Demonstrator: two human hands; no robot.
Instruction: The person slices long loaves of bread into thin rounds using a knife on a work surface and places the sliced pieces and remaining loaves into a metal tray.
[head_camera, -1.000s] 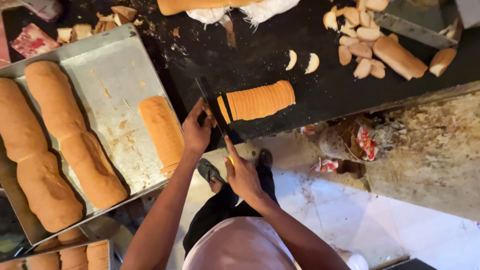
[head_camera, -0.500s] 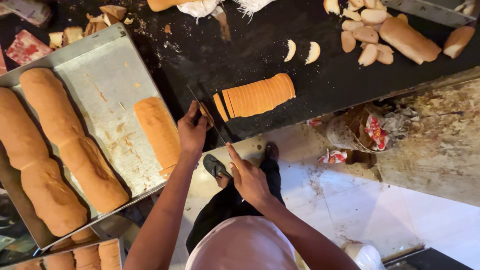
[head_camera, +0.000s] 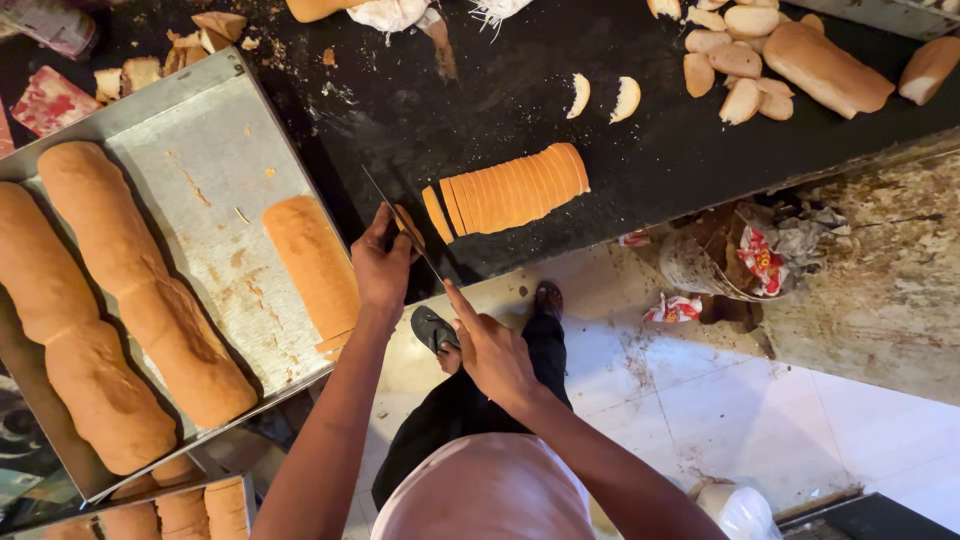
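Right hand is gripping the knife handle while left hand is pinching a bread end-piece (beside the sliced loaf).

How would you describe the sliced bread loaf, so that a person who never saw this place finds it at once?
Start from the long black counter that runs across the top of the view. Near its front edge, just right of the knife held by the right hand, with the left hand beside it, lies the sliced loaf. Unlike the whole loaves on the metal tray, it is cut into many thin, even slices pressed together.
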